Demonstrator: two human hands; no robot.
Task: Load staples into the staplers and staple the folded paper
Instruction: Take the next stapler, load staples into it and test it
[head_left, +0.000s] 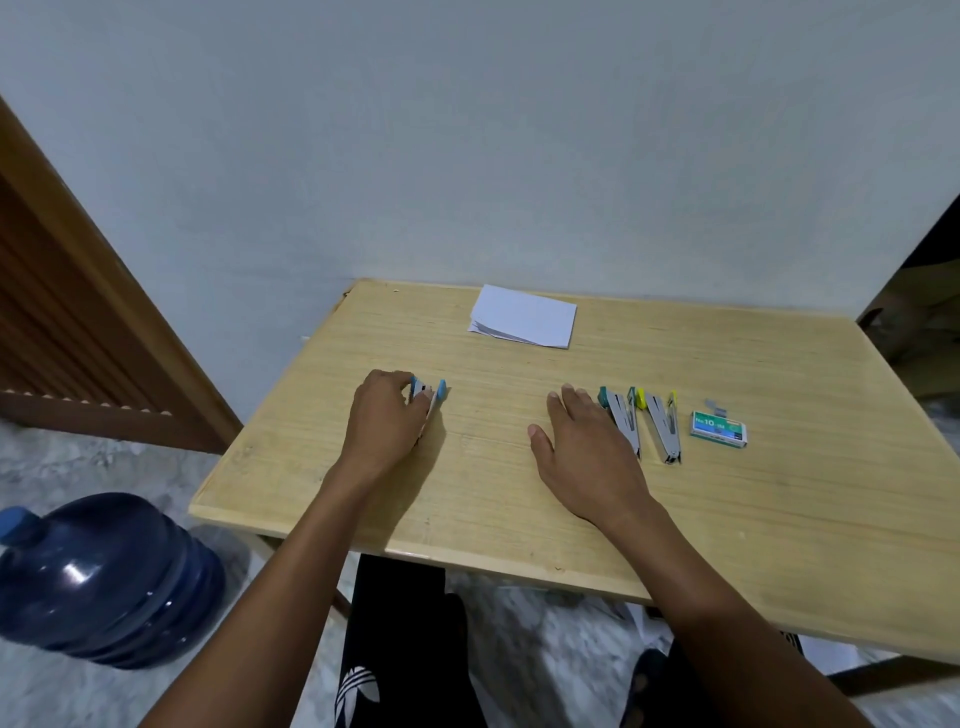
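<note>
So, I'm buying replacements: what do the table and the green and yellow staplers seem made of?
Table: pale wood-grain top, slightly glossy, likely laminate or veneer. Green stapler and yellow stapler: matte grey metal arms, by the look, with coloured, probably plastic, ends.

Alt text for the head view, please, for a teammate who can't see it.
The left hand grips a blue stapler on the table; the right hand lies flat by an opened teal stapler and yellow stapler. A staple box lies right of them, folded paper farther back.
</note>
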